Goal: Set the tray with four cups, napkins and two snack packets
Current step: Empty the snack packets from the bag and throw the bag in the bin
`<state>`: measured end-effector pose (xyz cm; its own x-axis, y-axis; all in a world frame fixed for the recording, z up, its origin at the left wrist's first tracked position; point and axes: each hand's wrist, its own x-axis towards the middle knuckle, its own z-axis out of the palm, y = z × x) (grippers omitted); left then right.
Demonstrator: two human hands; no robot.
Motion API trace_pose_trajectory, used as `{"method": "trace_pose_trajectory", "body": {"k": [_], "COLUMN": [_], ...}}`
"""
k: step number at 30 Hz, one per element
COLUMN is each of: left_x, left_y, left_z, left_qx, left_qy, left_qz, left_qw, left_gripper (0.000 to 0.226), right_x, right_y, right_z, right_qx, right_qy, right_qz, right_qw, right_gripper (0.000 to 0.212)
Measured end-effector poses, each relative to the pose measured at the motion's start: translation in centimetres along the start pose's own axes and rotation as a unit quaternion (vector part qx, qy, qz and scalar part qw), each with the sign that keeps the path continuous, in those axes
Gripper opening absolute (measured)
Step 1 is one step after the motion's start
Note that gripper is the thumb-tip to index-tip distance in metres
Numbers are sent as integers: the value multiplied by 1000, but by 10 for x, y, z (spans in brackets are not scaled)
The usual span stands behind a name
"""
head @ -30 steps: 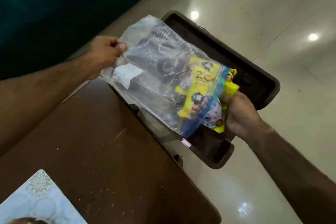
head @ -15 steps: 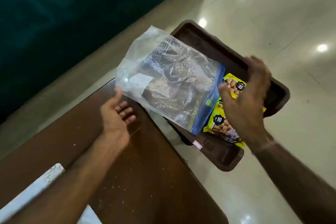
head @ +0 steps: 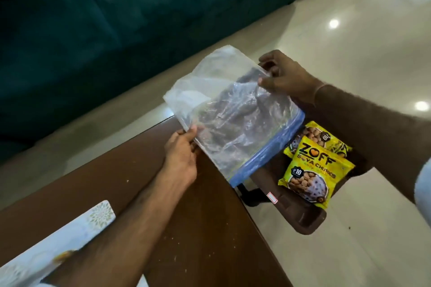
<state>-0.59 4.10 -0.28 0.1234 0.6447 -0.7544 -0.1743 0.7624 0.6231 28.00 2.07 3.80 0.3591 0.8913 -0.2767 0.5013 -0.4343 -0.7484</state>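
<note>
A clear plastic zip bag (head: 229, 119) with a blue seal strip is held flat over the brown tray (head: 303, 219). My left hand (head: 180, 158) grips its near left edge and my right hand (head: 283, 77) pinches its far right corner. Two yellow snack packets lie in the tray, one (head: 310, 182) overlapping the other (head: 324, 137). My right forearm and the bag hide most of the tray. No cups or napkins are in sight.
The tray overhangs the right edge of a dark brown wooden table (head: 116, 182). A white patterned mat (head: 58, 240) lies at the table's near left. A teal sofa (head: 105, 18) stands behind, across a glossy cream floor (head: 349, 42).
Both snack packets came out of the bag and now lie in the tray. My left hand let go, then regripped the bag's near edge. My right hand moved up to its far corner.
</note>
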Motion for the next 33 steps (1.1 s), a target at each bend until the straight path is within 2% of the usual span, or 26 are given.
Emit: {"method": "trace_pose_trajectory", "body": {"k": [4,8,11,14,17,18,20,23,24,25,27,28,29,31,33], "left_x": [-24,-66,-110,-161,-217,-232,-268,-319,-338,-357,-394,-410,-427,-458,-478], "left_y": [62,136,197,255,314,330,367,413,428,443,470,481,492,508,520], "left_z": [-31,-74,-111,-150,-196,-210,-243,-291,-308,-324,-352,-360,-368,-375,-377], "left_qx": [-55,-92,-76,-46,10,31,68,142,188,255,398,445,477,524,544], "left_qy": [-11,2,-2,1,-13,-16,-6,39,67,107,164,145,107,27,-15], "left_qz": [47,103,170,234,289,302,329,356,373,399,458,487,506,503,488], "left_qw": [997,990,983,971,957,953,942,923,906,874,778,737,711,687,682], "left_gripper": [15,43,55,55,45,43,41,36,35,36,43,49,55,64,61], "right_x": [-30,-52,-72,-95,-127,-136,-159,-192,-203,-214,-238,-248,-260,-284,-306], "right_y": [-58,-140,-222,-306,-397,-423,-483,-567,-595,-621,-671,-692,-715,-757,-792], "right_z": [2,6,9,13,17,19,25,35,38,41,49,52,56,70,85], "right_qx": [121,131,90,41,-59,-103,-164,-200,-209,-219,-233,-239,-246,-267,-276], "right_qy": [-11,-18,-27,-47,-55,-44,-3,31,36,38,42,41,37,16,-5], "right_qz": [-48,-109,-150,-167,-198,-216,-255,-292,-304,-315,-345,-364,-387,-430,-468], "right_qw": [991,985,984,984,977,970,953,935,929,923,908,899,888,862,840], "right_gripper": [54,41,34,24,47,47,33,17,15,13,9,9,8,8,9]}}
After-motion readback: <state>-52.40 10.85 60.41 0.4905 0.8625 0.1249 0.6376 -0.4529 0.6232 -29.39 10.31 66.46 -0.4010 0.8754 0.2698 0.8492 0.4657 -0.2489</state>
